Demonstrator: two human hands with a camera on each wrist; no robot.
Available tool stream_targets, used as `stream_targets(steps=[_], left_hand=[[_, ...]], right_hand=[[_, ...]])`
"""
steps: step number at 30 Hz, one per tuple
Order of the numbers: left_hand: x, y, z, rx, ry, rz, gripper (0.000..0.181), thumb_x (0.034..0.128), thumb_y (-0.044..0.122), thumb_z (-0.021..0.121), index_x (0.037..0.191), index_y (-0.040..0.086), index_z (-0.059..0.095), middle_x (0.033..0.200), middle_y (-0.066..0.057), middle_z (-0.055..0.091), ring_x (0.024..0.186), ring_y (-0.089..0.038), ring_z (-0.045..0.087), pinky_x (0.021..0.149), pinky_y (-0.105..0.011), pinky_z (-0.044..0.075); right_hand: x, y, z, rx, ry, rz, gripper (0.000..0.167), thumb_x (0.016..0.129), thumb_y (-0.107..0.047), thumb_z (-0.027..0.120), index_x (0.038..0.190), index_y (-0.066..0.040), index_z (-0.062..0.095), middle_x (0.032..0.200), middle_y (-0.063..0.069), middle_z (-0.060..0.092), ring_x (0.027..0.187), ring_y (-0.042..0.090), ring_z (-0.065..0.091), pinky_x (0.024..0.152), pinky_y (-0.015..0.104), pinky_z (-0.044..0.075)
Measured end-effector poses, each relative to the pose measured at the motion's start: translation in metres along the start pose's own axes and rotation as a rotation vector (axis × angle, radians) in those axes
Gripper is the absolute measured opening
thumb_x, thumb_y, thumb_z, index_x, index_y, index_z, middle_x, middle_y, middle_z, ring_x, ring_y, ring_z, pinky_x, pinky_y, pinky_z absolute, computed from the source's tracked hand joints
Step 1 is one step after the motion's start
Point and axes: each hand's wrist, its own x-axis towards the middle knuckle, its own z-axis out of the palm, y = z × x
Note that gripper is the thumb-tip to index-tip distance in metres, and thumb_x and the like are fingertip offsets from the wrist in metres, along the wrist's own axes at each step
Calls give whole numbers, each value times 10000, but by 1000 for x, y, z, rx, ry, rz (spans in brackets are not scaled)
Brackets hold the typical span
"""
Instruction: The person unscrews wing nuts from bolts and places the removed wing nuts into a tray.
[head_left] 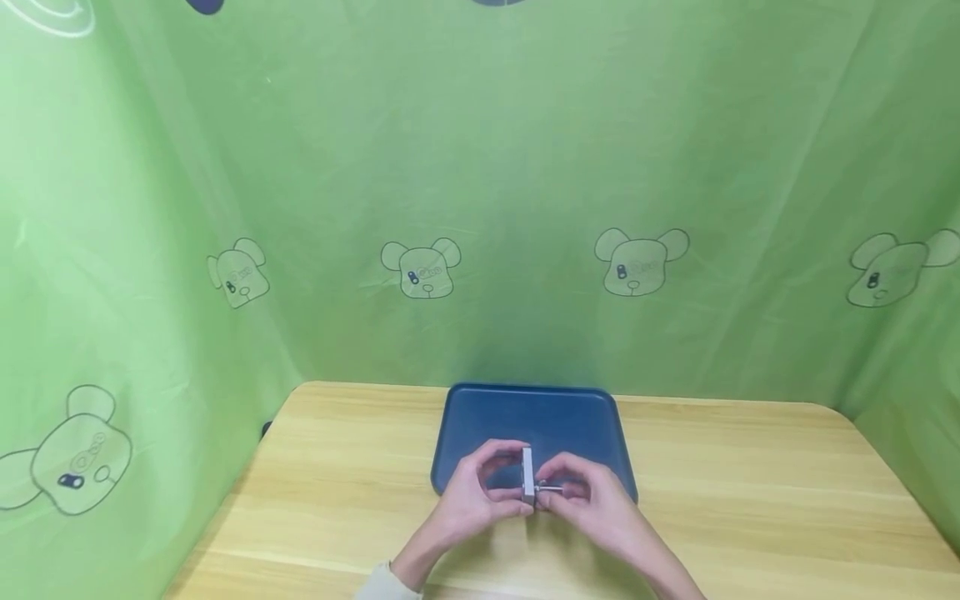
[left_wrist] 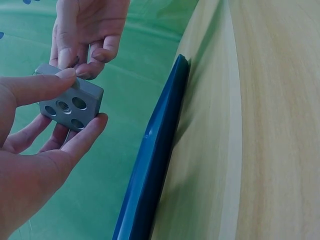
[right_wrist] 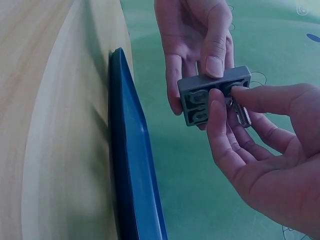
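A grey rectangular block (head_left: 528, 477) is held on edge above the front of the blue tray (head_left: 525, 417). My left hand (head_left: 474, 493) grips it by its edges between thumb and fingers. In the left wrist view the block (left_wrist: 72, 102) shows a face with several round holes. The right wrist view shows its other face, with curved recesses, on the block (right_wrist: 197, 102). My right hand (head_left: 596, 504) pinches a small metal piece against that face; a threaded screw (right_wrist: 243, 115) sticks out beside its fingers. The fingertips hide how the screw and small piece meet the block.
The blue tray lies on a light wooden table (head_left: 750, 483), near its back edge. A green curtain (head_left: 525, 167) with bear-head drawings stands behind the table and along both sides. A small dark object (head_left: 266, 428) shows at the table's left edge.
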Motion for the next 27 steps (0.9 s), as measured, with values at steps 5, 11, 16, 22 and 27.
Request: stream_targets(steps=[5,11,16,22,27], left_hand=[[0,1,0,-3,-4,3,746,713,-230,757,1390,8,553,1418,-154,549,1351,-437,483,1000,-411,585],[0,2,1,-2,-9,4,739,716,-224,753,1383,30,563,1417,-156,548,1354,-456,472,1006,-407,582],[0,2,2,6,-5,-1,735,712,-223,752,1383,7,557,1408,-167,545,1345,-423,493,1012,-407,578],[0,2,2,6,-8,-2,739,705,-235,744,1382,-11,552,1411,-166,537,1348,-423,490,1013,-415,577],[0,3,2,11,-14,7,738,708,-236,741,1388,-33,539,1416,-168,535,1346,-446,482,1011,-412,578]], right_hand=[[-1,1,-1,18,-3,-1,146,926,-62,734,1057,-29,677,1066,150,690,906,185,749,806,314,659],[-1,1,0,71,-19,6,185,987,-138,681,1075,24,664,1035,168,699,904,234,749,820,392,660],[-1,0,-1,31,-13,1,203,1031,-222,623,1074,-33,683,978,114,723,871,253,739,781,420,666],[-1,0,-1,30,-17,-19,191,1030,-203,622,1075,-29,686,980,116,719,863,232,735,769,419,666],[-1,0,-1,56,-24,-27,173,1020,-159,632,1085,-7,684,1019,143,712,881,232,737,794,386,665]])
